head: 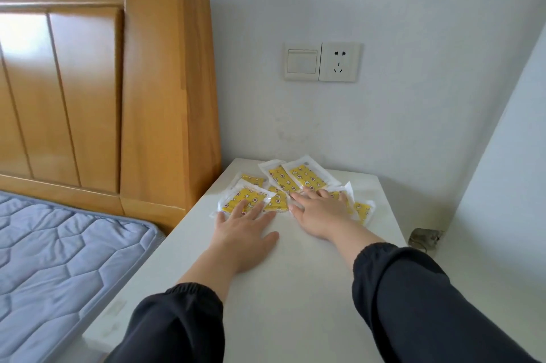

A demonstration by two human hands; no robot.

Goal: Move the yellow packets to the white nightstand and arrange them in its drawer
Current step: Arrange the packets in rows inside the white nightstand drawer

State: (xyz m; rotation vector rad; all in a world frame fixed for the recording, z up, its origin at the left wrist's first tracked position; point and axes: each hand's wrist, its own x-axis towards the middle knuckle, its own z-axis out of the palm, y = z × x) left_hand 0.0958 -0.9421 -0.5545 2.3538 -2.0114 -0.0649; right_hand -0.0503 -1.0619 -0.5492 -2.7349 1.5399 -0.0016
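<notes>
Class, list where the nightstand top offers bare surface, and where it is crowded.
Free: the near stretch of the nightstand top between the two sleeves, and a narrow strip along its right edge beside the yellow packets. Crowded: the far end by the wall, where the packets overlap under the left hand and right hand.

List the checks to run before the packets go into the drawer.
1. Packets on nightstand top: ok, all lie near its back edge.
2. Left hand contact: ok, straight fingers rest on the front left packet.
3. Right hand contact: ok, flat on the pile's right part.
4. Packets gripped: not ok, neither hand holds one.
5. Pile squared up: not ok, packets overlap at mixed angles.
6. Drawer open: cannot tell, out of view.
</notes>
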